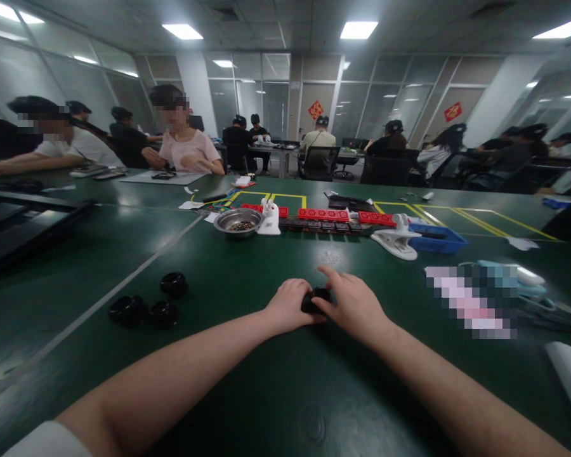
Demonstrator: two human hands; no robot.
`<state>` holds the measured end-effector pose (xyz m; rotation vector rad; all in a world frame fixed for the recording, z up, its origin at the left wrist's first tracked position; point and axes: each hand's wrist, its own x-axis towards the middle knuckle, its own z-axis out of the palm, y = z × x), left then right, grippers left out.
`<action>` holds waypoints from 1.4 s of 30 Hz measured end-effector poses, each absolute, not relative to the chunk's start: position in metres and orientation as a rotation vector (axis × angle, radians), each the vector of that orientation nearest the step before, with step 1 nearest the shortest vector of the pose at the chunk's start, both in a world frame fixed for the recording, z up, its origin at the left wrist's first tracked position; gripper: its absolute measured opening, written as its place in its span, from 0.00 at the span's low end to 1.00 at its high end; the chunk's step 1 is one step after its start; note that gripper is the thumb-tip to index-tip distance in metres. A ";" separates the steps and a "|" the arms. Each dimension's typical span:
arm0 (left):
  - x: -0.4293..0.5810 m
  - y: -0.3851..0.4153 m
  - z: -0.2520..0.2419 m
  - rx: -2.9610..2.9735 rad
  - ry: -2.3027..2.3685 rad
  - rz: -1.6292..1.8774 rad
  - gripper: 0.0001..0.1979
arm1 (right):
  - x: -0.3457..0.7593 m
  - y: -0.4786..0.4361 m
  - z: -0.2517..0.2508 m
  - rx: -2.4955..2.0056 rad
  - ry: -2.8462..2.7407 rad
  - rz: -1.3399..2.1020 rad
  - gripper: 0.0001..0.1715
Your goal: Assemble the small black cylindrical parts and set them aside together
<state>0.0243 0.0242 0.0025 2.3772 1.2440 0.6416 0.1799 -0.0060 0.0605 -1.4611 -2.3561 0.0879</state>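
Now, the wide dark green table (pixel 276 381) fills the view, three small black round rubber-looking rings (pixel 150 304) lying well left of the hands. Centre stage, the left hand (pixel 290 308) curls closed and the right hand (pixel 352 304) pinches, forefinger raised, both gripping one small black round part (pixel 315 298) between them. It looks light, stiff, slightly grippy; best held by its rim.

Two red door signs (pixel 315 109) bear characters too small to read
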 end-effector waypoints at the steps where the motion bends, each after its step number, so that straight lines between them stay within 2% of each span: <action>1: 0.024 0.024 0.003 2.371 1.243 0.644 0.23 | 0.181 -0.006 0.061 -1.383 -2.412 0.162 0.30; 5: 0.024 0.025 0.001 2.385 1.238 0.636 0.24 | 0.187 -0.006 0.063 -1.233 -2.473 0.433 0.37; 11: 0.024 0.027 0.000 2.418 1.232 0.610 0.23 | 0.181 -0.005 0.061 -1.534 -2.257 0.201 0.34; 14: 0.025 0.027 0.000 2.416 1.244 0.619 0.23 | 0.179 -0.005 0.059 -1.528 -2.293 0.065 0.32; 16: 0.026 0.026 0.000 2.402 1.257 0.632 0.23 | 0.182 -0.005 0.061 -1.426 -2.386 0.096 0.30; 19: 0.025 0.026 -0.001 2.405 1.251 0.649 0.24 | 0.188 -0.004 0.065 -1.252 -2.488 0.285 0.36; 21: 0.025 0.026 -0.001 2.423 1.236 0.643 0.24 | 0.190 -0.004 0.066 -1.287 -2.443 0.315 0.40; 26: 0.025 0.026 0.001 2.427 1.234 0.605 0.23 | 0.185 -0.003 0.061 -1.502 -2.263 0.203 0.37; 31: 0.025 0.027 -0.001 2.422 1.245 0.626 0.24 | 0.182 -0.004 0.062 -1.507 -2.355 0.147 0.33; 36: 0.025 0.027 -0.002 2.434 1.235 0.632 0.24 | 0.190 -0.003 0.068 -1.338 -2.438 0.319 0.38; 42: 0.025 0.027 -0.002 2.447 1.240 0.638 0.23 | 0.181 -0.003 0.059 -1.523 -2.299 0.113 0.28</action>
